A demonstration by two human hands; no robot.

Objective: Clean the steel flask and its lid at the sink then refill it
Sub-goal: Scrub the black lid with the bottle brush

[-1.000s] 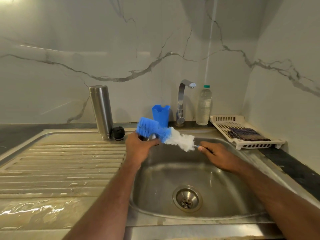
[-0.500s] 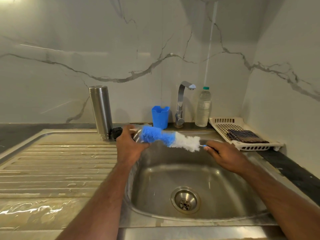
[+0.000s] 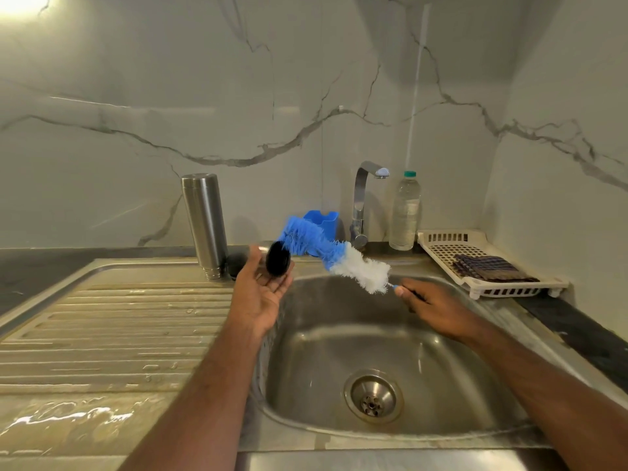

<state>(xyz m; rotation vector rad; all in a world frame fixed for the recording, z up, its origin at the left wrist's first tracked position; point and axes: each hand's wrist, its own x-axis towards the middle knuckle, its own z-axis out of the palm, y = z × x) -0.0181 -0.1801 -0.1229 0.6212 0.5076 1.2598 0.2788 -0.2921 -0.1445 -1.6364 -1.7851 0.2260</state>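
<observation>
Lid (image 3: 278, 259) held in left hand (image 3: 261, 294) grip, right hand (image 3: 430, 305) grasping brush (image 3: 334, 258) handle.

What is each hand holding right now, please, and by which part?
The left hand holds the black lid by its rim, at the fingertips. The right hand grips the bottle brush by its thin handle, just below the white bristles.

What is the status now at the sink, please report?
Left hand holds black lid over sink. Right hand grips bottle brush, bristles beside lid. Steel flask stands upside down on drainboard. Nothing in the way.
</observation>
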